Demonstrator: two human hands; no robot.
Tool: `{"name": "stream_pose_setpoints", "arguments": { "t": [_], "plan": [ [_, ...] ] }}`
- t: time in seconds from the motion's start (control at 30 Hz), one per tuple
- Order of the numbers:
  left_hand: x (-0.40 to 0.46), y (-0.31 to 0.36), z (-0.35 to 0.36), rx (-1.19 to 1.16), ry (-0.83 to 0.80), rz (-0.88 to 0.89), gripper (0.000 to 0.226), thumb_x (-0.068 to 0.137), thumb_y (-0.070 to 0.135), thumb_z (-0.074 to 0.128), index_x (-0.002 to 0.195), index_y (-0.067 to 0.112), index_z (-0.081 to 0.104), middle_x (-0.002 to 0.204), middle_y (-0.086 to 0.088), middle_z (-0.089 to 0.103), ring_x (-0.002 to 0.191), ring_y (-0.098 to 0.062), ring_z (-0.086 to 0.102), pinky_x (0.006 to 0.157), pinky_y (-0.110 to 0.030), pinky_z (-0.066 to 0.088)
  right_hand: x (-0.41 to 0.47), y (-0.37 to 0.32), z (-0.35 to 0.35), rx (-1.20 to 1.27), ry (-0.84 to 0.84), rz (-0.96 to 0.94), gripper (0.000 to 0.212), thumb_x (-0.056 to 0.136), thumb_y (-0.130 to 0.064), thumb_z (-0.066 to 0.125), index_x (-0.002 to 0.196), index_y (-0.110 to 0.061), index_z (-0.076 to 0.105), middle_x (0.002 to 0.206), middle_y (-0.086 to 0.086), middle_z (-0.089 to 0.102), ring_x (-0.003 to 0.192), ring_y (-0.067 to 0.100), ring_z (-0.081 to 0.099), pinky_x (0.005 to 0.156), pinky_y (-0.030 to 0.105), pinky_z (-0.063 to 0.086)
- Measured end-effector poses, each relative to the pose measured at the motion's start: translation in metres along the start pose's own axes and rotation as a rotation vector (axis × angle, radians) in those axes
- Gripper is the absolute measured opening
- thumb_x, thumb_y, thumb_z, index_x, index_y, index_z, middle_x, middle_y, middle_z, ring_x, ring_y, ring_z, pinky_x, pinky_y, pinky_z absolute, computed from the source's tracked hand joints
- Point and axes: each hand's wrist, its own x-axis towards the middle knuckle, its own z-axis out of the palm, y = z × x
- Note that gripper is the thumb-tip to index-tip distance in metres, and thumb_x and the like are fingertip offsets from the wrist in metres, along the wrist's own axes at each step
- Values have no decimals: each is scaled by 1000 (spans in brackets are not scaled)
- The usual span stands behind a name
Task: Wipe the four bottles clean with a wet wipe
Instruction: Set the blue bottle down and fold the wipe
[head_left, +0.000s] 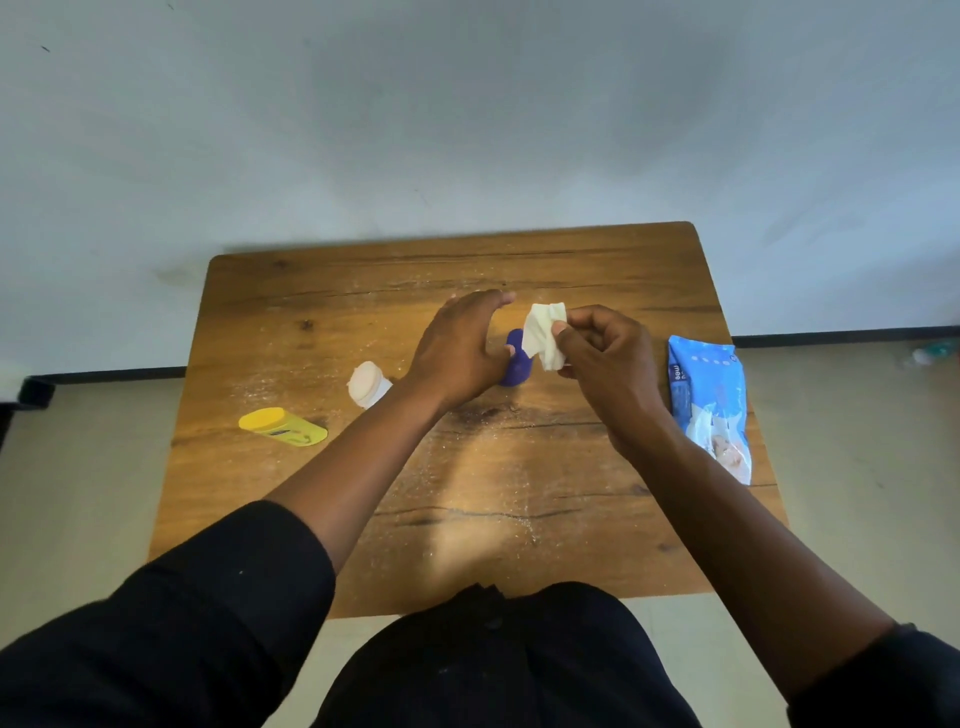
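A dark blue bottle (516, 366) stands near the middle of the wooden table (571, 519), partly hidden by my hands. My left hand (460, 351) hovers over its left side, fingers spread, thumb by the bottle. My right hand (605, 358) pinches a crumpled white wet wipe (543, 332) just above and right of the bottle. A yellow bottle (283, 427) lies on its side at the left. A white bottle with a pale cap (368, 384) stands between it and my left wrist. A fourth bottle is not visible.
A blue wet-wipe pack (709, 405) lies at the table's right edge. White powder speckles the tabletop. A pale wall rises behind the table, and a small object (930, 354) lies on the floor at the far right.
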Motion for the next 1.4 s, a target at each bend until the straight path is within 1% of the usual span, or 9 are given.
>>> {"name": "stream_pose_setpoints", "arguments": {
  "t": [0.13,0.23,0.33,0.47,0.63,0.8,1.03,1.23,1.4],
  "plan": [
    [-15,7,-18,-480,28,-89,49,99,-3,56,143,17,61,135,3,69,128,-7,62,111,-32,50,2,-7,8,84,-99,-39,13,105,-16,61,107,-21,74,97,8,80,86,16,74,81,42,62],
    [-32,10,-42,-852,59,-221,34,107,1,49,136,9,66,123,-9,75,104,-16,74,84,-33,63,3,-14,21,128,-176,-68,18,106,-13,60,115,-10,74,102,9,80,87,13,73,81,36,61],
    [-60,3,-67,-987,135,-257,27,106,8,56,130,6,70,117,-16,77,96,-28,76,79,-38,65,-1,-22,42,110,-221,-124,18,104,-11,62,112,-11,78,101,5,80,84,5,71,75,22,57],
    [-97,-19,-95,-1000,277,-265,27,96,2,71,123,4,73,109,-19,77,88,-27,77,71,-34,64,-12,-38,79,63,-253,-158,14,101,-11,68,109,-13,80,95,3,81,79,10,73,67,22,57],
    [-141,-60,-128,-983,477,-286,28,88,-1,79,116,4,76,106,-18,76,91,-30,77,70,-37,65,-37,-61,149,45,-305,-199,22,95,-2,71,114,-14,73,93,9,80,82,21,80,74,43,67],
    [-187,-119,-172,-1007,617,-379,27,89,-1,78,116,4,75,105,-17,76,92,-28,78,71,-32,64,-70,-79,242,-171,-419,-354,30,93,-8,74,122,-16,77,105,-7,79,85,1,75,75,21,61],
    [-258,-232,-223,-1001,654,-559,27,91,14,80,118,15,76,109,-3,80,99,-22,78,80,-41,66,-102,-85,394,-468,-444,-583,21,88,-21,82,109,-22,79,98,-6,73,80,8,65,69,26,56],
    [-310,-334,-250,-899,633,-698,29,88,26,82,117,28,77,108,8,80,106,-14,75,94,-52,62,-91,-63,518,-499,-425,-448,15,83,-24,79,98,-28,79,86,-16,75,78,3,68,68,31,59],
    [-340,-385,-258,-833,638,-774,18,95,18,77,107,31,78,104,14,80,104,-5,73,101,-50,57,-43,-48,603,-565,-445,-346,13,82,-26,81,87,-29,69,82,-13,70,79,7,66,64,25,48]
  ]
}}
